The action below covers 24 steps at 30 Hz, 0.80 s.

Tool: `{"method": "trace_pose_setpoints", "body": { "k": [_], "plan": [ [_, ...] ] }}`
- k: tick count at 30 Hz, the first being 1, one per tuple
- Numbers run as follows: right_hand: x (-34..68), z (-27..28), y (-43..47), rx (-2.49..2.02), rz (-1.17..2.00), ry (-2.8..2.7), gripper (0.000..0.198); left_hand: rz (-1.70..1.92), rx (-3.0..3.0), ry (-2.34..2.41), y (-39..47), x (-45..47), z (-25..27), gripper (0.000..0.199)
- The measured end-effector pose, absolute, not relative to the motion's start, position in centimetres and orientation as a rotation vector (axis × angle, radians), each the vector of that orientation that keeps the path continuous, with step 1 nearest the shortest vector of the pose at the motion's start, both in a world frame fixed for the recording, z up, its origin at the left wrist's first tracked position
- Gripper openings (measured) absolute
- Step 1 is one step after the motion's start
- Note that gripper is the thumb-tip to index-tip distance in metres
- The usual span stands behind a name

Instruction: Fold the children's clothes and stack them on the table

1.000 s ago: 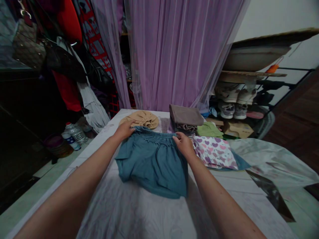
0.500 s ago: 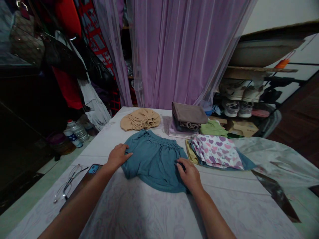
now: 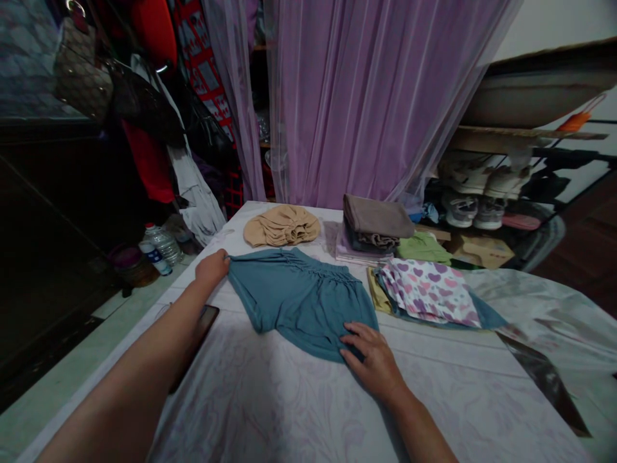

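Teal shorts (image 3: pixel 308 302) with a gathered waistband lie spread on the pale patterned cloth of the table. At their left side, my left hand (image 3: pixel 213 270) is closed on the edge of the fabric and pulls it taut to the left. My right hand (image 3: pixel 371 360) rests on the lower right leg, fingers spread flat over the cloth. Just beyond the waistband is a tan gathered garment (image 3: pixel 282 226). To the right lies a folded white piece with purple and pink hearts (image 3: pixel 427 289), on top of teal and yellow cloth.
A stack of folded clothes topped by a brown one (image 3: pixel 378 217) stands at the back, beside a green folded cloth (image 3: pixel 424 247). A phone (image 3: pixel 195 347) lies partly under my left forearm. Purple curtains (image 3: pixel 337 96) hang behind; shoes (image 3: pixel 475 209) sit on a rack at right.
My left hand has moved left and up, drawing the shorts' left side outward, so they lie wider. My right hand has slid slightly down the right leg. The view has shifted a little.
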State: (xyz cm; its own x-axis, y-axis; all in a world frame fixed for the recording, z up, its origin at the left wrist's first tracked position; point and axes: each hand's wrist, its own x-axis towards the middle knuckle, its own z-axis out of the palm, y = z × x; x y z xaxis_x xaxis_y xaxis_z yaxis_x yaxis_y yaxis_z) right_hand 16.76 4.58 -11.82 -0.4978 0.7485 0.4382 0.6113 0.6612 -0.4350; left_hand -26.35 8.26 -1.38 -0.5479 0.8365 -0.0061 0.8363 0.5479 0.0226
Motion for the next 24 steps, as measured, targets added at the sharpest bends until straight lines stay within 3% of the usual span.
{"method": "trace_pose_setpoints", "body": {
  "k": [6,14,18,24],
  "plan": [
    [16.1,-11.4,4.4,-1.085,0.296,-2.218,0.02,0.366,1.651,2.74,6.8,-26.1,-3.0,0.042],
    [16.2,-11.3,4.5,-1.1,0.429,-2.111,0.019,0.219,2.229,1.82,3.7,-23.3,-5.7,0.036],
    [16.1,-11.3,4.4,-1.091,0.449,-2.074,0.018,0.193,2.253,1.828,4.1,-23.5,-6.0,0.022],
    [16.3,-10.6,4.3,-1.094,0.394,-2.054,0.017,0.196,2.238,1.914,4.6,-24.0,-5.5,0.021]
  ]
}}
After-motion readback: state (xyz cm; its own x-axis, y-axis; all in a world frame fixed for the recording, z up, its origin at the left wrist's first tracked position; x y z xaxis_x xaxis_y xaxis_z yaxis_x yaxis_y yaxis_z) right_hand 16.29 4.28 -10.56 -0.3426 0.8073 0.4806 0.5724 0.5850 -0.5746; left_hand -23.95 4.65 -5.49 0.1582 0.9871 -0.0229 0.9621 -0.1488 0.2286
